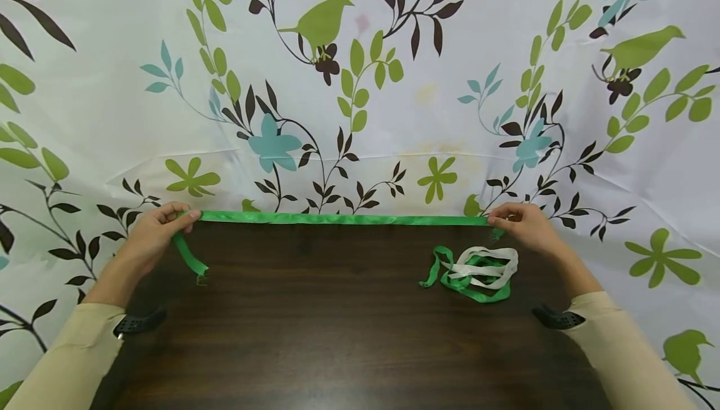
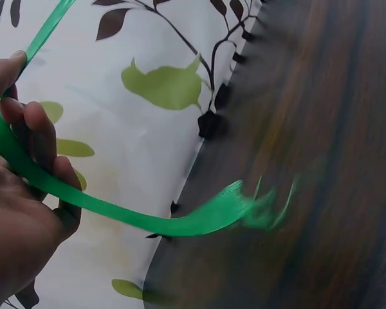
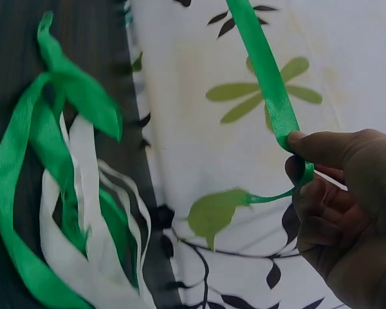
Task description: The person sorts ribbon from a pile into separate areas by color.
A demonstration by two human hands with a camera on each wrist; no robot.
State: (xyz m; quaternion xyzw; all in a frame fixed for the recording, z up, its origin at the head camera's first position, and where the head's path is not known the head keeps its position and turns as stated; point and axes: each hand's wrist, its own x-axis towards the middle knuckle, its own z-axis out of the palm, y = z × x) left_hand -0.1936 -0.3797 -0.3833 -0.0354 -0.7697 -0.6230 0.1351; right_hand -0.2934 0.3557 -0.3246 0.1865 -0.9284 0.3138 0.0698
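A green ribbon [image 1: 337, 219] is stretched straight between both hands along the back edge of the table. My left hand [image 1: 160, 229] pinches it between thumb and fingers; a loose tail with a frayed tip [image 2: 244, 206] hangs from that hand and curls over the dark table. On the other side, my right hand [image 1: 523, 222] pinches the ribbon close to its end, and a short tail sticks out below the fingers in the right wrist view. Near the right hand, a loose bundle of green and white ribbons [image 1: 478, 272] lies on the table.
The dark wooden table [image 1: 315, 329] spans the front. Behind it hangs a white cloth [image 1: 416, 110] printed with birds, leaves and flowers. Black straps [image 1: 140, 322] sit on both wrists, over pale yellow sleeves.
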